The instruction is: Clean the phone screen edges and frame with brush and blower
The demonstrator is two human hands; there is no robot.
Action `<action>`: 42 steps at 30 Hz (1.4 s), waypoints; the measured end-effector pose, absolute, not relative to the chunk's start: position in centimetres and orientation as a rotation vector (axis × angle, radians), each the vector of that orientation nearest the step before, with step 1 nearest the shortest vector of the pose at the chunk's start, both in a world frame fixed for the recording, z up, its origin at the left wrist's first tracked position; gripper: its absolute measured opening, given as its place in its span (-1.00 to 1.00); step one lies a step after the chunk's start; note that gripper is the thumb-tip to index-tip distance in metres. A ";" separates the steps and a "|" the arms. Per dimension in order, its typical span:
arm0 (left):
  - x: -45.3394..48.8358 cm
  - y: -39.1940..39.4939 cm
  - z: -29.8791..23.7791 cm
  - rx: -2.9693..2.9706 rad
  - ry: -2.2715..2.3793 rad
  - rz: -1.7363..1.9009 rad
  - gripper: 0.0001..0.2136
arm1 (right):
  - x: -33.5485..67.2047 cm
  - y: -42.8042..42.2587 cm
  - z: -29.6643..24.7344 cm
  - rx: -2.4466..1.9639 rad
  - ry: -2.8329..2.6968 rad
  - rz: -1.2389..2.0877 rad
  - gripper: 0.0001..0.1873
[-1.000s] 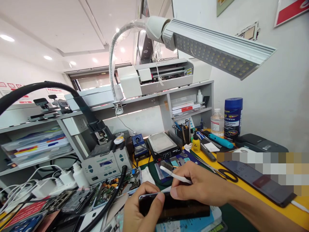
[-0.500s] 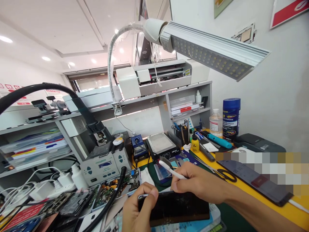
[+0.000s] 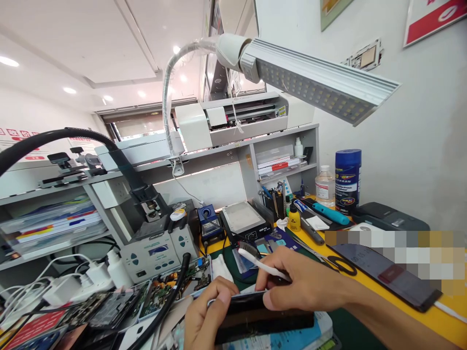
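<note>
My left hand (image 3: 207,311) is closed round the left end of a black smartphone (image 3: 270,321), its thumb on the front edge. The phone lies on its long side, dark screen tilted toward me, above a blue-and-white printed pad (image 3: 323,326). My right hand (image 3: 306,284) holds a small toothbrush-like brush (image 3: 260,265) with a white handle and dark bristles, the head pointing up and left. The right thumb also presses on the phone's upper edge. Behind the phone, the other fingertips are partly hidden.
Black-handled scissors (image 3: 342,265) and another phone (image 3: 386,272) on a cable lie to the right. A yellow bottle (image 3: 294,218) stands behind. On the left are a tray of circuit boards (image 3: 175,289), a black hose (image 3: 164,306) and a grey control unit (image 3: 156,257). A lamp (image 3: 321,80) hangs overhead.
The right thumb has come down onto the phone's upper edge, with the brush still in that hand. The phone has tipped and shifted slightly left, its screen now more steeply angled.
</note>
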State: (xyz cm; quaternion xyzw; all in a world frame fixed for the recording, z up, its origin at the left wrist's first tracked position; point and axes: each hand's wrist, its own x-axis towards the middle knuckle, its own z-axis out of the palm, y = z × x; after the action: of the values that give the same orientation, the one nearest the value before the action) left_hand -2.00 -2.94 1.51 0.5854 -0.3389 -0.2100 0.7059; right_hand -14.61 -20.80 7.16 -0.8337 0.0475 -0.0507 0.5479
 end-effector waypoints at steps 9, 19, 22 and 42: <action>-1.5 -2.6 1.4 1.284 -0.987 -0.307 -0.74 | -14.8 -20.8 7.4 -2.056 0.037 -0.177 -0.86; -2.4 -2.8 1.8 1.549 -1.314 0.363 -0.85 | -15.7 -21.4 7.1 -2.337 -0.250 -0.503 -0.81; -2.3 -2.9 1.6 1.571 -1.361 0.439 -0.88 | -15.8 -21.3 7.1 -2.364 -0.240 -0.519 -0.72; -1.8 -3.5 0.9 1.440 -1.359 0.594 -0.90 | -16.2 -20.6 7.5 -2.356 -0.248 -0.564 -0.70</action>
State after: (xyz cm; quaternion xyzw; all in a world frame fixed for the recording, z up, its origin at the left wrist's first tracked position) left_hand -1.79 -3.49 0.85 0.5985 -0.5647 0.2469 0.5118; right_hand -16.23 -20.65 7.49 -0.9078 -0.0957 -0.2174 0.3457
